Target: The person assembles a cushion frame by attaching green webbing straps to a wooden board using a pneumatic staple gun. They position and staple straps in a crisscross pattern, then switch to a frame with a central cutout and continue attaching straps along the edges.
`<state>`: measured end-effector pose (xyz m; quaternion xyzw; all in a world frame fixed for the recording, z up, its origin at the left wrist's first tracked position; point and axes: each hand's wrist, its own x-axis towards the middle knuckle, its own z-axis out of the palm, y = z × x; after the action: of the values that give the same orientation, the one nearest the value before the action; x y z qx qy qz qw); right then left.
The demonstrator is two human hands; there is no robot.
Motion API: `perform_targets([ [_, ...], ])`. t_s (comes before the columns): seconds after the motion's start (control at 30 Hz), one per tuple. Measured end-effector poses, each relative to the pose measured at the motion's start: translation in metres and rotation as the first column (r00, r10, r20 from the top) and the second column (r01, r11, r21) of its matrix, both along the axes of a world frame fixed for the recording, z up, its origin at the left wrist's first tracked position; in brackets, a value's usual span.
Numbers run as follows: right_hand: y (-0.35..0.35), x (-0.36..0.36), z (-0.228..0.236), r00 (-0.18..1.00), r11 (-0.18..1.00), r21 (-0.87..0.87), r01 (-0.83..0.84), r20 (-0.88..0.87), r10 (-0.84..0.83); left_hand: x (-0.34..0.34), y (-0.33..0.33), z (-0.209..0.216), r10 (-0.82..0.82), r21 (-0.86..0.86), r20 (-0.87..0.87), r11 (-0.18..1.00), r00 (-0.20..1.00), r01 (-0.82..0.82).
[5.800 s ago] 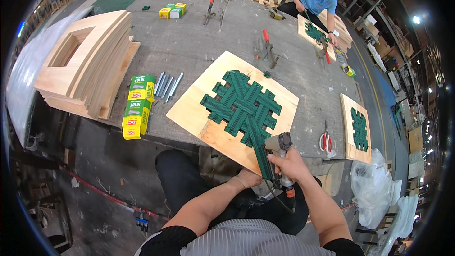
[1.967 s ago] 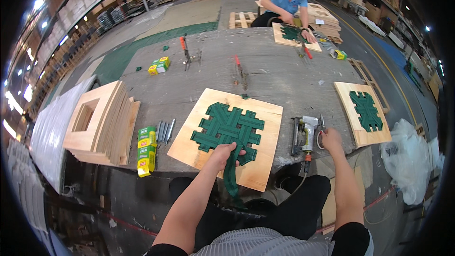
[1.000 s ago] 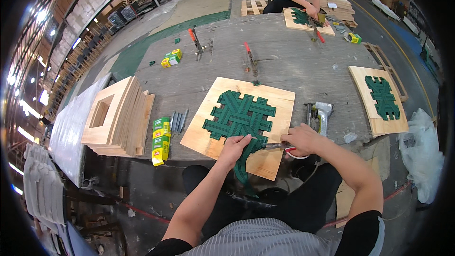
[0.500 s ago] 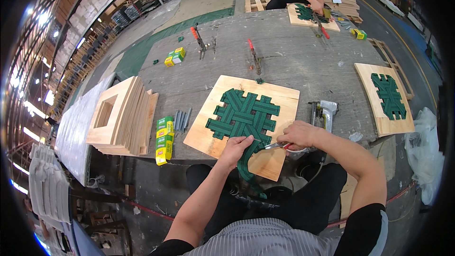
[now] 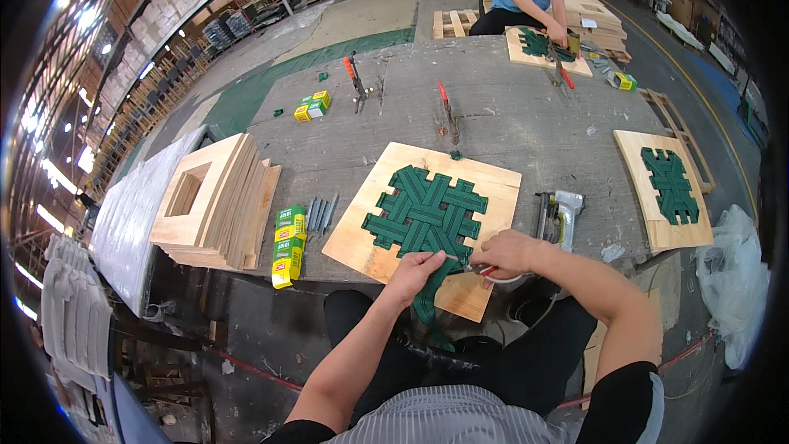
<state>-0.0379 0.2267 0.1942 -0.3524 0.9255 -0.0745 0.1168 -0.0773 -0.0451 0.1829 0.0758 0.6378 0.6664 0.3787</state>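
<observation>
A square wooden board point(image 5: 503, 171) lies in front of me, its near corner over the table edge. Dark green webbing straps point(image 5: 423, 207) are woven in a lattice across its middle. My left hand point(image 5: 417, 275) is closed on a green strap, pinching it between thumb and fingers near the board's front edge. The strap's loose tail point(image 5: 425, 306) hangs down toward my lap. My right hand point(image 5: 508, 255) is closed around red-handled scissors point(image 5: 489, 272), just right of the pinched strap. Their blades are mostly hidden by the hand and webbing.
A staple gun point(image 5: 561, 215) lies right of the board. Yellow-green boxes point(image 5: 288, 247) and staple strips point(image 5: 321, 214) sit left, beside stacked wooden frames point(image 5: 205, 205). A finished-looking webbed board point(image 5: 653, 234) lies far right. Toggle clamps point(image 5: 448, 111) stand behind. A co-worker point(image 5: 526, 0) works across the table.
My view has tilted slightly, so the table sits lower in the picture. The scissors' blades, visible before beside the strap, are now mostly out of sight. Both hands keep their grips.
</observation>
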Motion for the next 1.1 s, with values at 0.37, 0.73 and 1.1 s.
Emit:
perform_targets([
  [0.37,0.016,0.069,-0.015,0.669,0.607,-0.476,0.637,-0.05,-0.741,0.045,-0.064,0.008,0.191,0.161,-0.233,0.974,0.953,-0.156],
  [0.73,0.167,0.12,-0.037,-0.027,0.232,-0.448,0.863,-0.501,-0.865,0.14,-0.109,-0.032,0.283,0.165,0.386,0.915,0.878,-0.367],
  [1.1,0.112,0.053,-0.059,0.056,0.109,-0.432,0.895,-0.134,-0.989,0.084,-0.06,0.035,-0.01,0.139,0.034,0.99,0.999,0.005],
])
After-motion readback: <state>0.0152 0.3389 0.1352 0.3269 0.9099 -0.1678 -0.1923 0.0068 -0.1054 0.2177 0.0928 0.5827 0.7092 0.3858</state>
